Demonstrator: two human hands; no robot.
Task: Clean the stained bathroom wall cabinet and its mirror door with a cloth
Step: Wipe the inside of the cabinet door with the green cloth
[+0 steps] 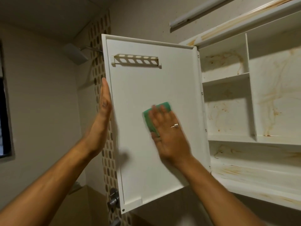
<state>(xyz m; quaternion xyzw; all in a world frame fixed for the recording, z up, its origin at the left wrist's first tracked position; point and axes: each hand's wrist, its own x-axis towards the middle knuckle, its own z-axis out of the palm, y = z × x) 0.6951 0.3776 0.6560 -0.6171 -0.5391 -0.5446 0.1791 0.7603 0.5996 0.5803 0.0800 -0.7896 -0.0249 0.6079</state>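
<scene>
Cabinet hangs open on the wall, its shelves streaked with brown stains. Its door stands swung out, white inner face toward the camera. The right hand, fingers straight, presses a green cloth flat against the door's middle. The left hand, fingers straight, lies flat along the door's free left edge.

Dim warm light, right hand motion-blurred

The right hand is blurred and covers most of the cloth. The cabinet runs off the right edge.
</scene>
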